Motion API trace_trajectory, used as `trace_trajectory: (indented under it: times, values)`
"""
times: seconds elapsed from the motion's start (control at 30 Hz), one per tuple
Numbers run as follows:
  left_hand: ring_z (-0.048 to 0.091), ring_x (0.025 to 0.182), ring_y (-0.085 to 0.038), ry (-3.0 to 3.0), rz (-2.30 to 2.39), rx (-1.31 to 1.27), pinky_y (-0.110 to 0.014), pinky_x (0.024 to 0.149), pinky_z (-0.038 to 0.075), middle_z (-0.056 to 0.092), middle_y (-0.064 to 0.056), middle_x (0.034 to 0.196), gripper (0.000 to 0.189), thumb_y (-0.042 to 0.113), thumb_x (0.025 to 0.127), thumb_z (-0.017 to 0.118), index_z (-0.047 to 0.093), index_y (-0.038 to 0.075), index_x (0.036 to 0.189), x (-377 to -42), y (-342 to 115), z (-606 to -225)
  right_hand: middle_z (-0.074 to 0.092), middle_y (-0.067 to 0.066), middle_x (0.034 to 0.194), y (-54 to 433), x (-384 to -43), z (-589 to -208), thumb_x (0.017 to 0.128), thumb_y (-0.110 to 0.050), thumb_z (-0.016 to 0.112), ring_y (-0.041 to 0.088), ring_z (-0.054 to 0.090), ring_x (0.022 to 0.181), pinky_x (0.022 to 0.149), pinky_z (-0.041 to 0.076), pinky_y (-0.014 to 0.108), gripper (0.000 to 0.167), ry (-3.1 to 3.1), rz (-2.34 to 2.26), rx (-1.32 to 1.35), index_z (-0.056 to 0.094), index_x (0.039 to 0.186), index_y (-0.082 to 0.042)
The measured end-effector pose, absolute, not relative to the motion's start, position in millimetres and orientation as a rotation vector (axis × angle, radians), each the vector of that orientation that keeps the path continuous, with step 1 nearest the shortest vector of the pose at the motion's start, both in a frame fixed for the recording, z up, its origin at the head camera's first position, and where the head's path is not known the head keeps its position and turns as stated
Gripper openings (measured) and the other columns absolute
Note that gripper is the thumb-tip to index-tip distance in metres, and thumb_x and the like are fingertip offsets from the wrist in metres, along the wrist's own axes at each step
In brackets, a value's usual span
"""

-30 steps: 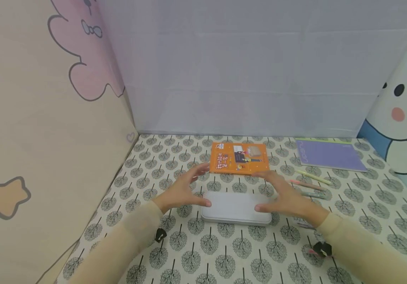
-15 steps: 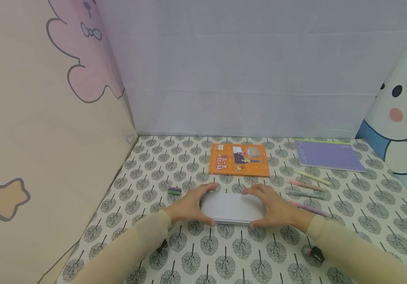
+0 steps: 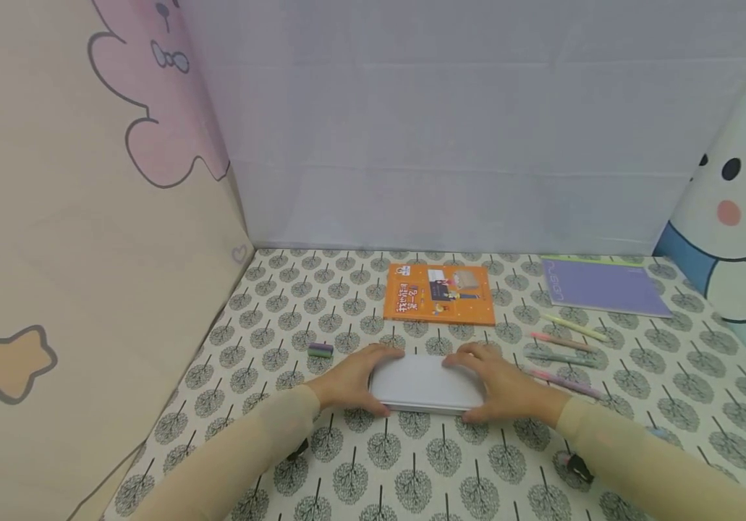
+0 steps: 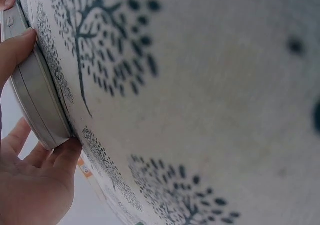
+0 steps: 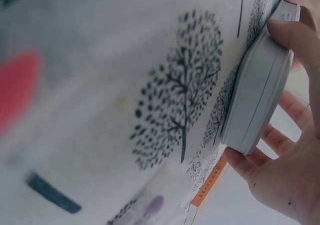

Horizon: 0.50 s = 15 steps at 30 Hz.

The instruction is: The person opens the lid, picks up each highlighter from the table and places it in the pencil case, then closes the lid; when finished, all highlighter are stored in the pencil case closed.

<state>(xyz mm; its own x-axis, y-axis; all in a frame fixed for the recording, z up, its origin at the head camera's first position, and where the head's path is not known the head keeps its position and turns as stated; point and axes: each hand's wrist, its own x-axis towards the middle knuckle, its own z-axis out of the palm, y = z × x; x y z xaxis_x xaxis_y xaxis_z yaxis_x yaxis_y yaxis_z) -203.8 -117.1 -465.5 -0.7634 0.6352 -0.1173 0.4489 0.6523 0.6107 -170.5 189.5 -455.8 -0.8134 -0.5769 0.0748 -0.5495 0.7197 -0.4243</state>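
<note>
Left hand (image 3: pixel 350 379) and right hand (image 3: pixel 506 385) clamp opposite ends of the white case (image 3: pixel 427 380), where matched, gentle pressure should best hold it level

The left arm (image 3: pixel 229 463) comes up from the bottom left, and the right arm (image 3: pixel 666 463) comes up from the bottom right. They lean in toward each other. Both have long, pale sleeves (image 3: pixel 284 420) that stop at the wrists (image 3: pixel 314 392).

The left hand (image 3: pixel 354 378) and the right hand (image 3: pixel 503 385) do not touch. Their palms (image 4: pixel 32 195) face each other. Each hand is curved like a letter C and grips. The thumbs (image 4: pixel 19 51) are on the near side, and the fingers (image 5: pixel 245 162) bend in on the far side. The right fingers are a little spread, with gaps showing.
</note>
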Motion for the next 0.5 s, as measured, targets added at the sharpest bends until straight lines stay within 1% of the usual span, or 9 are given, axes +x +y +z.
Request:
trace_trajectory:
  times: [0.27,0.5]
  values:
    - [0.044,0.134,-0.021,2.609,0.749,0.912,-0.041,0.111,0.040,0.040,0.004,0.150,0.104,0.035,0.059,0.090,0.037,0.028,0.148,-205.1,-115.2,-469.5,0.050,0.006,0.135,192.0,-176.4,-456.5,0.058,-0.041,0.089,0.032,0.050,0.119,0.096,0.049,0.055,0.086,2.836,-0.665,-0.978,0.054,0.135,-0.027]
    - [0.043,0.134,-0.020,2.601,0.767,0.882,-0.040,0.110,0.041,0.039,0.005,0.151,0.103,0.034,0.060,0.090,0.036,0.029,0.148,-202.8,-115.2,-467.7,0.052,0.008,0.135,192.4,-180.5,-454.1,0.057,-0.039,0.089,0.034,0.051,0.120,0.097,0.048,0.056,0.084,2.811,-0.680,-1.002,0.056,0.133,-0.025]
